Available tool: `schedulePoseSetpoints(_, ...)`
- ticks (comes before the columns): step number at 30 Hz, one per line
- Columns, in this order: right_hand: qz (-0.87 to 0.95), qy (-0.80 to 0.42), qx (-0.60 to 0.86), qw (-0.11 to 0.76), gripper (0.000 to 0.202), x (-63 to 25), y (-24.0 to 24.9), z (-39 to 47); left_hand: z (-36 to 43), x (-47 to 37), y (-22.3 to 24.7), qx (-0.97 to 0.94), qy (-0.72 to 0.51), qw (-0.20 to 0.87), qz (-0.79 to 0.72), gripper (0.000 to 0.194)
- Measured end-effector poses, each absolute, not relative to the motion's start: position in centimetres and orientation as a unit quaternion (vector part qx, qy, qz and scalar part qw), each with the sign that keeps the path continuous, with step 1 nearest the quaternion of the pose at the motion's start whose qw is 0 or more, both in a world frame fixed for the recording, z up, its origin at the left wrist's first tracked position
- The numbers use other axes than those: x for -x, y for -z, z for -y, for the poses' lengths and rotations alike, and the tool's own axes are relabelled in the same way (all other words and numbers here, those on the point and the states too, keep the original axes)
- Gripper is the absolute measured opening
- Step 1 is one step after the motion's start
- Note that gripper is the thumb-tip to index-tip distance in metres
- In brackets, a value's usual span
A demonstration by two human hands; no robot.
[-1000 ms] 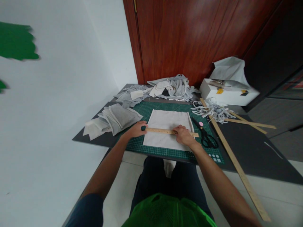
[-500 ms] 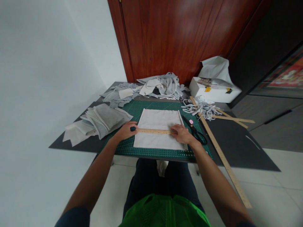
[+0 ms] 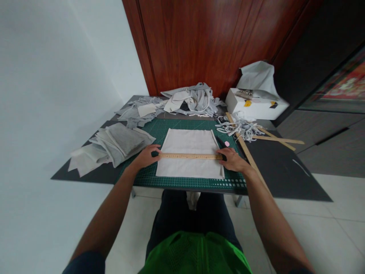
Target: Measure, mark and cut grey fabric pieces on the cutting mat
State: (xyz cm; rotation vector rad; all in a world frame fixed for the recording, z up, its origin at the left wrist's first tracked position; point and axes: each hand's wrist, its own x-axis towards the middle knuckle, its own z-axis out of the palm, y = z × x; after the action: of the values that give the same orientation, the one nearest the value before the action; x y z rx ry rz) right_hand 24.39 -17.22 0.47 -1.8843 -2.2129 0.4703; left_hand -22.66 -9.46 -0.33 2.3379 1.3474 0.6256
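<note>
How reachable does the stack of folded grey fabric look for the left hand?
Probably yes: the stack lies beside the left hand with nothing visible between, though that hand touches one end of the narrow pale wooden ruler.

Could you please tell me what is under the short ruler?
Under the short ruler is the white cloth, spread on the green cutting mat. The strip directly beneath is covered and cannot be seen.

I record a bright green vest (image 3: 182,253) at the near side, mesh-like in texture, with a vertical line, seam or zip, down its middle. The trousers (image 3: 174,217) are dark navy. The left sleeve (image 3: 85,263) is short and dark blue; a dark edge of the right sleeve (image 3: 302,271) shows. Forearms (image 3: 116,201) and hands (image 3: 146,156) are bare.
</note>
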Motion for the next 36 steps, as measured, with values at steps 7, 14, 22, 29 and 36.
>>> schedulePoseSetpoints(7,0.744,-0.164,0.639,0.107,0.056,-25.0,-0.3,17.5,9.4,22.6,0.0,-0.825,-0.216,0.186,-0.488,0.029)
schedulePoseSetpoints(14,0.748,-0.174,0.631,0.107,0.059,-25.3,-0.3,17.6,9.4,22.6,-0.1,-0.831,-0.203,0.186,-0.484,0.031)
schedulePoseSetpoints(22,0.756,-0.166,0.62,0.125,0.058,-25.7,0.2,17.5,9.2,22.6,0.1,-0.822,-0.204,0.185,-0.499,0.031)
schedulePoseSetpoints(29,0.752,-0.165,0.63,0.103,0.06,-24.9,-0.5,17.5,9.2,22.6,-0.2,-0.826,-0.192,0.188,-0.496,0.029)
schedulePoseSetpoints(36,0.746,-0.146,0.642,0.102,0.057,-23.7,-0.7,17.7,9.3,22.7,-0.1,-0.834,-0.193,0.176,-0.485,0.045)
